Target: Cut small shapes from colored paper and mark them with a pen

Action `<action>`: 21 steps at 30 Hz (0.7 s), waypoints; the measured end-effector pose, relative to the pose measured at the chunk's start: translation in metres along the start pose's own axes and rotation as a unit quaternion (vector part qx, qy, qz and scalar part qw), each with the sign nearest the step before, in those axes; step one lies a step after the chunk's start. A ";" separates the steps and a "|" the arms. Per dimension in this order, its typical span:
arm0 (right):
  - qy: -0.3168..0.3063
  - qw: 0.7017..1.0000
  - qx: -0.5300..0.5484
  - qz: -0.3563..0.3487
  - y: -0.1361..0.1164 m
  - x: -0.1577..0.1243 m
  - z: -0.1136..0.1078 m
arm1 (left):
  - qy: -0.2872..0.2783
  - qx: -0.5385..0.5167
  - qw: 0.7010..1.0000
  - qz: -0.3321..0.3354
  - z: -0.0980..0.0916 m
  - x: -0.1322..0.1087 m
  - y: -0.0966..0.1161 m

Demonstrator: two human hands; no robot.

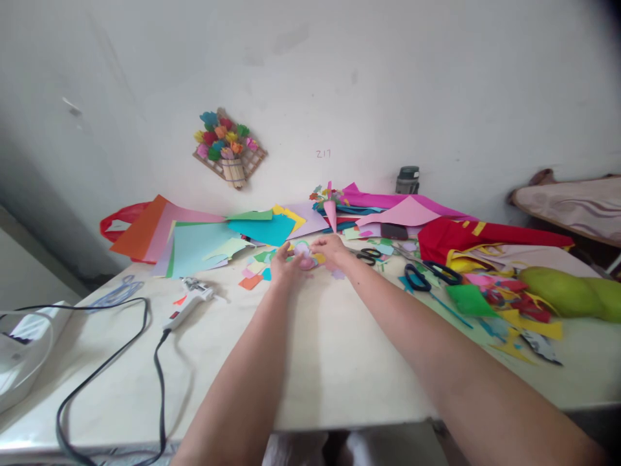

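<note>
Small colored paper cutouts lie around both hands near the back of the table. Between the hands is a round pale lilac paper piece [301, 248]. My right hand [330, 250] is closed in a pinch at that piece's right edge. On the other side, my left hand [286, 265] has its thumb and forefinger apart, with the thumb close to the lilac piece. Its remaining fingers are hard to see. An orange paper scrap [250, 283] lies left of my left hand. Black-handled scissors [369, 255] rest to the right of my right hand.
A white glue gun [187, 307] lies at left, its black cord looping to the front edge. Colored sheets [198, 246] and a pink paper cone with small flowers [330, 212] stand behind. Blue-handled scissors [417, 278], scraps and a green object [560, 291] are at right.
</note>
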State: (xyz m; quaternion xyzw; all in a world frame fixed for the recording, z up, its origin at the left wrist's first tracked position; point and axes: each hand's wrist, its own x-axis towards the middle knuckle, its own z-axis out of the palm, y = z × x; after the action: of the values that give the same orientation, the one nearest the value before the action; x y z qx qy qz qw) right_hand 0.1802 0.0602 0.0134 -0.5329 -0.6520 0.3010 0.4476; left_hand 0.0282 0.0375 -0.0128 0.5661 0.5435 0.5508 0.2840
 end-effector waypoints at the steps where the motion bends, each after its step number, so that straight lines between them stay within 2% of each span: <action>1: -0.007 0.999 0.035 -0.001 0.002 -0.001 0.002 | -0.002 -0.058 0.998 -0.011 -0.001 0.002 -0.003; 4: -0.026 0.992 0.122 -0.001 0.004 -0.004 0.008 | -0.004 -0.157 0.987 -0.024 -0.002 0.006 -0.009; 8: -0.045 0.985 0.167 0.000 0.004 -0.007 0.012 | -0.025 -0.199 0.979 -0.019 -0.002 0.004 -0.006; 11: -0.021 0.988 0.151 -0.001 0.006 -0.006 0.013 | -0.047 -0.189 0.980 -0.044 -0.002 -0.001 0.002; 15: 0.020 0.993 0.119 -0.009 0.009 -0.004 0.014 | -0.018 -0.130 0.989 -0.068 -0.004 -0.005 0.008; 21: 0.029 0.993 0.110 0.005 0.006 -0.008 0.015 | -0.025 -0.114 0.991 -0.073 -0.005 -0.005 0.008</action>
State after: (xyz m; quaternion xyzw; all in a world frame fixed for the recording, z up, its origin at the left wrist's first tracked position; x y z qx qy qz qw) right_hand 0.1700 0.0556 -0.0001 -0.4922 -0.5990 0.3577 0.5206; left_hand 0.0268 0.0294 -0.0062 0.5029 0.5097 0.5723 0.3996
